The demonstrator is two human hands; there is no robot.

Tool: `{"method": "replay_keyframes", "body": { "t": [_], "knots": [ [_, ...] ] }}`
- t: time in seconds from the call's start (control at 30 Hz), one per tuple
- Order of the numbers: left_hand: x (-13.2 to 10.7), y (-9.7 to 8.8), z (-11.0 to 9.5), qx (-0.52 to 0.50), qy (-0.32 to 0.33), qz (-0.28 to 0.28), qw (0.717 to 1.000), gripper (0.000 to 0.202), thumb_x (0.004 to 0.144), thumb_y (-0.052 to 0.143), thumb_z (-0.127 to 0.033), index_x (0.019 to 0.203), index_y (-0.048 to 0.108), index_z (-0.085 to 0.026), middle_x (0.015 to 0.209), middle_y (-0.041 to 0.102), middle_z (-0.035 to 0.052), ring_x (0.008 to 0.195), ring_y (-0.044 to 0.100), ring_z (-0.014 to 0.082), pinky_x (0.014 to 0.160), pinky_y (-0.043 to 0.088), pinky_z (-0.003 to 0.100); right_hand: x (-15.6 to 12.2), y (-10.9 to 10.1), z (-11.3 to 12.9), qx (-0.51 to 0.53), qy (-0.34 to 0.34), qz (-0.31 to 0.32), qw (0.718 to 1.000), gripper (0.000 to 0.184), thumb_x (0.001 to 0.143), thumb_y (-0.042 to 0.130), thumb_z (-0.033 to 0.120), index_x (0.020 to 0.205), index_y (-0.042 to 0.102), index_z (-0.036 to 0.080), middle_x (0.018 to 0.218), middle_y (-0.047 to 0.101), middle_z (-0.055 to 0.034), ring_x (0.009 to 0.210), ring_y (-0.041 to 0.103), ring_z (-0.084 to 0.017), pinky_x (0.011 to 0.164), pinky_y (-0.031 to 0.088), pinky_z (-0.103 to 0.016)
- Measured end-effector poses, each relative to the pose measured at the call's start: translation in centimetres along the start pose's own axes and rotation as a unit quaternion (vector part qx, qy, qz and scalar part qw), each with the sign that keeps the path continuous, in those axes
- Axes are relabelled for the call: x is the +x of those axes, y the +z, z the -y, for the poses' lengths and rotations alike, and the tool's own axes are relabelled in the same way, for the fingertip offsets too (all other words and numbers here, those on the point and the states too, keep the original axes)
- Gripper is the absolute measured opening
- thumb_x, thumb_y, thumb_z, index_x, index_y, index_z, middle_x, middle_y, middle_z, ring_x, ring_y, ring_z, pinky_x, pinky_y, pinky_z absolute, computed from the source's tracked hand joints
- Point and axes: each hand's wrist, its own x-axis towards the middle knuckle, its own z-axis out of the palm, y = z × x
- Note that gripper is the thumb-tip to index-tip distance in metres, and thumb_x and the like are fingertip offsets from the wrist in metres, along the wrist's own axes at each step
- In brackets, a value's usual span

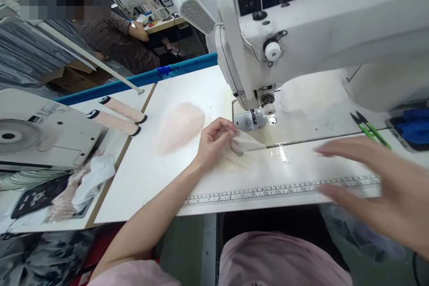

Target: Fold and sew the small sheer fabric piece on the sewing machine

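Left hand (212, 140): fingertips pinched on a sheer fabric piece (246, 144), which lies mid-bench (150, 174), just in front of the needle plate (250, 120) of the sewing machine (318, 31). Right hand (378, 183): blurred, fingers spread, holding nothing, above the ruler strip (268, 192) along the front edge toward the right corner. Green snips (370, 129): near the right edge.

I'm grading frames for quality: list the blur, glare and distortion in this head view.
Head view: the open right hand is smeared by motion blur; the left hand, pinching a sheer translucent fabric piece, is sharp; glare shines on the glossy white table beside it; the printed ruler strip bows slightly from lens distortion.
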Motion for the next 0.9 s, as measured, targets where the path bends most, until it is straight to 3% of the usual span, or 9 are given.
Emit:
{"method": "replay_keyframes", "body": {
  "t": [0.13,0.2,0.27,0.4,0.53,0.77,0.9],
  "knots": [
    [-0.4,0.1,-0.6,-0.003,0.003,0.028,1.0,0.009,0.079,0.066,-0.028,0.081,0.063,-0.02,0.078,0.064,0.0015,0.062,0.06,0.0134,0.057,0.052,0.026,7.0,5.3,2.6,-0.006,-0.076,0.099,0.992,0.065,0.075,0.069,0.057,0.124,0.049,0.018,0.119,0.063,-0.0098,0.107,0.059,-0.027,0.083,0.05,-0.042],
    [-0.5,0.1,-1.0,-0.007,0.005,0.041,0.999,0.011,0.08,0.066,-0.03,0.083,0.062,-0.02,0.076,0.064,0.0014,0.061,0.062,0.0135,0.057,0.054,0.026,8.9,7.4,3.4,-0.054,-0.075,0.101,0.991,0.06,0.073,0.069,0.057,0.114,0.054,0.015,0.108,0.065,-0.0098,0.096,0.061,-0.028,0.079,0.047,-0.041],
    [-0.6,0.1,-1.3,-0.013,0.007,0.051,0.999,0.012,0.08,0.067,-0.03,0.082,0.062,-0.019,0.074,0.064,0.0013,0.061,0.063,0.0132,0.057,0.055,0.026,9.8,8.4,3.7,-0.073,-0.085,0.108,0.988,0.043,0.079,0.064,0.051,0.102,0.057,0.015,0.098,0.066,-0.0076,0.084,0.061,-0.024,0.073,0.043,-0.037],
    [-0.5,0.1,-1.6,-0.033,0.001,0.06,0.998,0.014,0.081,0.067,-0.031,0.083,0.06,-0.019,0.075,0.065,0.0013,0.059,0.063,0.0133,0.054,0.056,0.026,10.6,8.5,3.6,-0.015,-0.055,0.122,0.991,0.012,0.086,0.054,0.03,0.087,0.058,0.018,0.082,0.066,-0.0008,0.071,0.058,-0.015,0.066,0.036,-0.03],
    [-0.3,-0.1,-1.5,-0.038,-0.003,0.06,0.997,0.012,0.081,0.066,-0.029,0.083,0.06,-0.019,0.065,0.062,-0.0013,0.055,0.061,0.0118,0.054,0.053,0.024,11.2,8.1,3.1,0.121,0.03,0.177,0.976,0.014,0.088,0.054,0.026,0.079,0.061,0.02,0.073,0.065,0.0031,0.066,0.057,-0.011,0.062,0.037,-0.026],
    [-0.1,-0.5,-1.6,-0.044,-0.004,0.065,0.997,0.012,0.081,0.063,-0.029,0.079,0.057,-0.018,0.061,0.06,-0.0007,0.055,0.059,0.014,0.055,0.049,0.027,11.2,8.6,2.0,0.408,0.136,0.245,0.869,0.023,0.087,0.059,0.038,0.08,0.068,0.019,0.076,0.067,-0.0005,0.071,0.062,-0.012,0.068,0.05,-0.027],
    [-0.1,-0.6,-1.6,-0.068,-0.002,0.09,0.994,0.009,0.08,0.058,-0.026,0.076,0.054,-0.019,0.066,0.06,0.0006,0.058,0.06,0.0149,0.056,0.049,0.029,10.8,9.1,1.6,0.454,0.177,0.252,0.836,0.018,0.084,0.065,0.037,0.083,0.069,0.019,0.077,0.068,-0.0004,0.07,0.062,-0.011,0.069,0.052,-0.026]
  ]
}}
